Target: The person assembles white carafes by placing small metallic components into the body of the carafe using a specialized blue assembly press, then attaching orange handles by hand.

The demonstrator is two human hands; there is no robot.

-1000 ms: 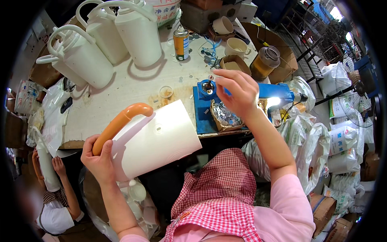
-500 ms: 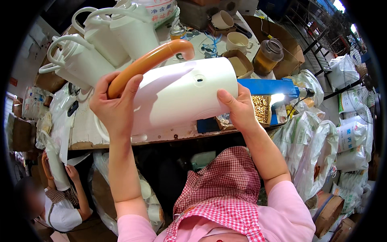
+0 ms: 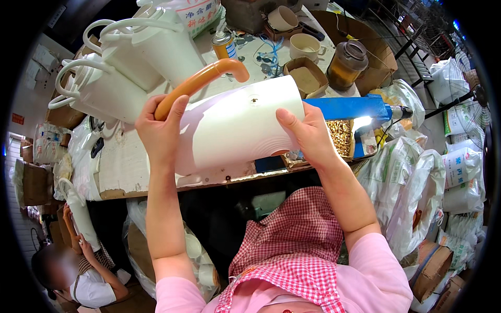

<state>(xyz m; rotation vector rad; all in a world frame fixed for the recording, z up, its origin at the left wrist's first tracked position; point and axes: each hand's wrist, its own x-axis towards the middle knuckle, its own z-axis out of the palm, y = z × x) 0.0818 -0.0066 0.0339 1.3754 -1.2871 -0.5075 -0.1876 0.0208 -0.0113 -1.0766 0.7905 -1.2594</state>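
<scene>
A white jug body (image 3: 235,120), a smooth cylinder lying on its side, is held up over the near edge of the workbench between my two hands. My left hand (image 3: 163,122) is wrapped round a curved orange handle (image 3: 206,78), whose hooked free end points right above the jug body. My right hand (image 3: 308,133) grips the right end of the jug body, thumb on top, fingers hidden behind. A small hole (image 3: 254,100) with something dark and brass-coloured in it shows on the upper side. Ribbed rings and an orange edge are visible near the right hand.
Several white jugs (image 3: 169,41) crowd the bench's left. A blue powered tool (image 3: 347,108) with a lit lamp stands right, over a box of brass screws (image 3: 339,138). Behind are a spray can (image 3: 223,46), a cup (image 3: 307,47) and a lidded jar (image 3: 347,65). Another person (image 3: 94,274) works lower left.
The jug body has rolled in my hands: the hole looks different and sits higher, and the ribbed rings and orange edge have come into sight. My left hand has shifted slightly right with the handle.
</scene>
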